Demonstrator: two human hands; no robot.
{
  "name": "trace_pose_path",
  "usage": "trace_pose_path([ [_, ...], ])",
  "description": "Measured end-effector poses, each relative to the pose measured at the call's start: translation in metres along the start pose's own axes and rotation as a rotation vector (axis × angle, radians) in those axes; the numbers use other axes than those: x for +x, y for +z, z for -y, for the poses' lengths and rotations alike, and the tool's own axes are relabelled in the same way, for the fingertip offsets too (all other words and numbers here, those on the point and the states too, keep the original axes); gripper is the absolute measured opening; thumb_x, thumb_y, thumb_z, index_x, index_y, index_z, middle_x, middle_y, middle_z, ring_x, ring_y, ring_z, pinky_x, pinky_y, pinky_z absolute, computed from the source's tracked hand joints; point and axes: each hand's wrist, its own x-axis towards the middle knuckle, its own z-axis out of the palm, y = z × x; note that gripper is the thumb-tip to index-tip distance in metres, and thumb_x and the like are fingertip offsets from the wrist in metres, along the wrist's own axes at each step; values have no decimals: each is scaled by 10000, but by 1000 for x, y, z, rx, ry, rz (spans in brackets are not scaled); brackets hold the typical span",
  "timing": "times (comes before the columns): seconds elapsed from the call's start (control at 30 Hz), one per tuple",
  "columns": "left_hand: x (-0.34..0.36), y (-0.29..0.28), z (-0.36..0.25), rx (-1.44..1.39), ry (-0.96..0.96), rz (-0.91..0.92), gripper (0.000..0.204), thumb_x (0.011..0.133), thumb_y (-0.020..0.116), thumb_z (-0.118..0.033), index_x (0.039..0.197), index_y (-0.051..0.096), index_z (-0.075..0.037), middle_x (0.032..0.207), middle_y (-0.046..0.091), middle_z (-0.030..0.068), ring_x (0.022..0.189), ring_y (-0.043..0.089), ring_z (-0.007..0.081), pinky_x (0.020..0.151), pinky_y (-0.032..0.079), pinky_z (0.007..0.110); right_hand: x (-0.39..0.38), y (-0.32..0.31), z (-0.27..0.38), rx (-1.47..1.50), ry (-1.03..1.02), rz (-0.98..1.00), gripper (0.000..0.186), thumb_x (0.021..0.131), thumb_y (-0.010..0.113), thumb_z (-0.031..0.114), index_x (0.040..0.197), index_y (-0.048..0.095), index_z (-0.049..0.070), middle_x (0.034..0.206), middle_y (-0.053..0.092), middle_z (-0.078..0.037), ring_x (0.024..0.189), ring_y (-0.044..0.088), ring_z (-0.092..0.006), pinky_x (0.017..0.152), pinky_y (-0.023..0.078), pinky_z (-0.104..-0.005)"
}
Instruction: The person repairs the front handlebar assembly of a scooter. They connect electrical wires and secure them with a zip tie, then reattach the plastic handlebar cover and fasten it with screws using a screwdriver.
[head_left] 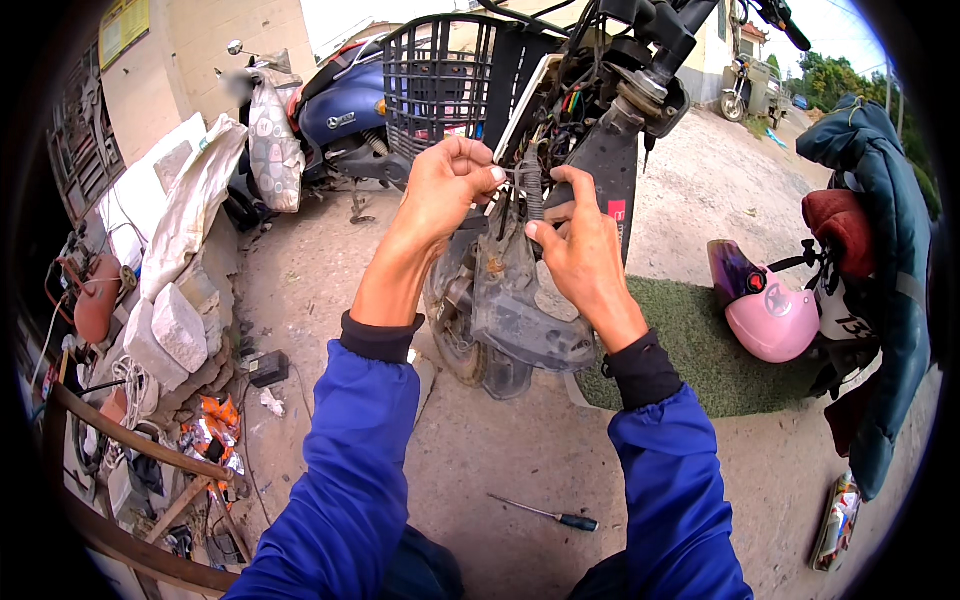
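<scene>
The front of an electric scooter stands opened up before me, its wiring (575,100) bare below the handlebar stem. A dark ribbed cable sleeve (533,185) hangs down from that wiring. My left hand (450,195) is closed in a pinch just left of the sleeve, on a thin strip that runs toward it. On the other side, my right hand (588,255) has thumb and fingers at the sleeve's lower end, index finger raised. Beneath both hands is the dirty front mudguard (530,330), partly covering the wheel (450,340).
A screwdriver (560,519) lies on the concrete near my knees. At right are a green footboard mat (670,350), a pink helmet (775,325) and a draped dark jacket (890,250). A black basket (440,85) rises behind; rubble (180,325) and a wooden frame (140,440) are left.
</scene>
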Motion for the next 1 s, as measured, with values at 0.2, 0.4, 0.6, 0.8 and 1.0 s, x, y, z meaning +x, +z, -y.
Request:
trace_pose_path([
  [0.2,-15,14,-23,27,223,-5,161,983,737,47,1025,620,-56,973,690,9,881,648,89,823,540,273,-1,0,4,-40,24,-22,603,941,787,31,1467,493,42,838,755,-203,829,770,-447,779,577,-525],
  [0.4,-40,30,-32,431,476,184,33,979,622,24,988,613,-7,862,667,68,769,615,129,707,517,326,0,3,4,-33,18,-13,618,938,768,17,1482,477,48,805,733,-207,825,753,-481,765,563,-557],
  [0.6,-21,16,-32,50,435,44,142,1014,613,109,1004,564,-24,941,654,48,862,683,128,812,597,320,0,5,0,-23,-39,4,616,944,781,47,1487,490,65,875,754,-233,870,753,-501,787,562,-591],
  [0.8,10,39,-13,-70,529,-210,162,1018,665,122,1063,611,-24,991,678,63,862,700,139,795,627,306,0,1,-8,-123,-95,50,525,939,821,97,1415,605,42,948,774,-226,920,760,-481,801,575,-572],
  [1.0,13,63,-16,21,542,-214,173,1002,679,126,1083,611,-11,974,699,32,859,702,95,783,598,262,1,-21,16,-154,-62,-78,500,939,833,109,1417,696,53,911,753,-157,822,739,-392,751,563,-493],
])
